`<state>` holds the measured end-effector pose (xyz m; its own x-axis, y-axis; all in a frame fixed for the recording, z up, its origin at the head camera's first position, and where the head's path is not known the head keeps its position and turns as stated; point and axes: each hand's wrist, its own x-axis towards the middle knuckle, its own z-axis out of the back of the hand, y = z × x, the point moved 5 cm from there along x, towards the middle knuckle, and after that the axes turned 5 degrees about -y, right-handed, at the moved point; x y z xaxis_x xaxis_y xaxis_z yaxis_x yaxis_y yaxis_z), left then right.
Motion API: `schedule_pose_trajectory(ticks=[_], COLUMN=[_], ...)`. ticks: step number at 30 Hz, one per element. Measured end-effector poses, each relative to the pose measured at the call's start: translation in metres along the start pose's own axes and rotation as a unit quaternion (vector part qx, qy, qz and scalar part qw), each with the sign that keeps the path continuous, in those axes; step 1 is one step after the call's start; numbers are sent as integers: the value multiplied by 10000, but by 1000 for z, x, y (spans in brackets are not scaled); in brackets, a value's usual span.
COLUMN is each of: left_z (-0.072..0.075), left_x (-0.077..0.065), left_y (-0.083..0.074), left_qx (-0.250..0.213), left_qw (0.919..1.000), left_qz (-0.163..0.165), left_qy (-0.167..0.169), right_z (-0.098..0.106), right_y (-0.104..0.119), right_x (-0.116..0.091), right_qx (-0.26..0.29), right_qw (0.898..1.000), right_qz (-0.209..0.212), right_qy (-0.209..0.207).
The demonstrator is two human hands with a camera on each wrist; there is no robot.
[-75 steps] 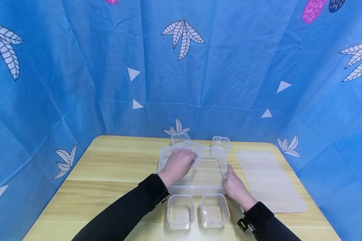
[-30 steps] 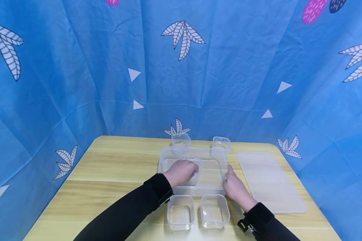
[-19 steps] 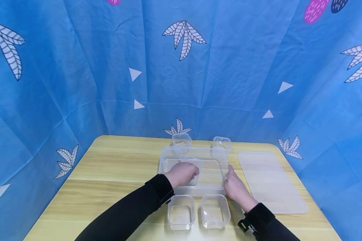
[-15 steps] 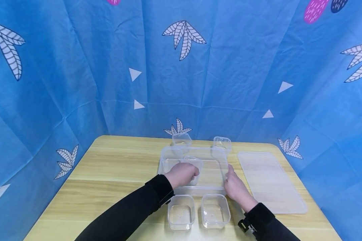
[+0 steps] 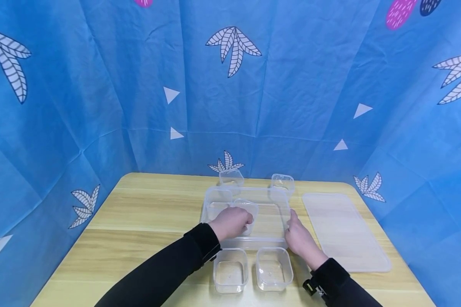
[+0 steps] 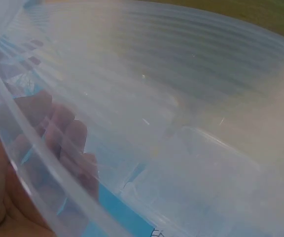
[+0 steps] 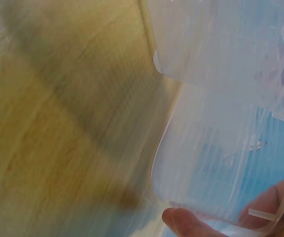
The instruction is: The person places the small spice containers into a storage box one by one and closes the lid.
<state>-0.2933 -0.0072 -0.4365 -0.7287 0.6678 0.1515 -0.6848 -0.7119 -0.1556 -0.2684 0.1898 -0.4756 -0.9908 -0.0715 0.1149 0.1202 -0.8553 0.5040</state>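
A large clear plastic box sits mid-table without its lid. Inside its left part, my left hand holds a small clear square container by its near side. Another small container stands just left of that one, partly hidden by the hand. In the left wrist view, the left fingers show through cloudy plastic. My right hand grips the box's right wall near the front corner. The right wrist view has a fingertip at the edge of clear plastic, with another finger visible through it.
Two small clear containers, left and right, stand before the box. Two more, left and right, stand behind it. A flat translucent lid lies at the right. Blue patterned cloth surrounds the wooden table.
Since 2.5 s ago, my left hand has lowered the small container from above the large box down into it. Over the last second both hands stay almost still.
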Motion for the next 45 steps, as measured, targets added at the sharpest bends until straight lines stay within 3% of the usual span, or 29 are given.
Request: schedule_pose_trajectory(ticks=[10, 26, 45], left_z=[3, 5, 3], left_x=[-1, 1, 11], left_y=[6, 5, 4], left_qx=[242, -3, -203], left_qw=[9997, 9997, 9998], left_qz=[-94, -235, 1], left_qy=[-45, -12, 1], right_z=[-1, 0, 0], right_y=[-2, 1, 1], right_x=[1, -1, 0], right_qx=[87, 26, 10], right_qw=[10000, 10000, 10000], right_qz=[-30, 88, 0], right_qy=[-13, 11, 10])
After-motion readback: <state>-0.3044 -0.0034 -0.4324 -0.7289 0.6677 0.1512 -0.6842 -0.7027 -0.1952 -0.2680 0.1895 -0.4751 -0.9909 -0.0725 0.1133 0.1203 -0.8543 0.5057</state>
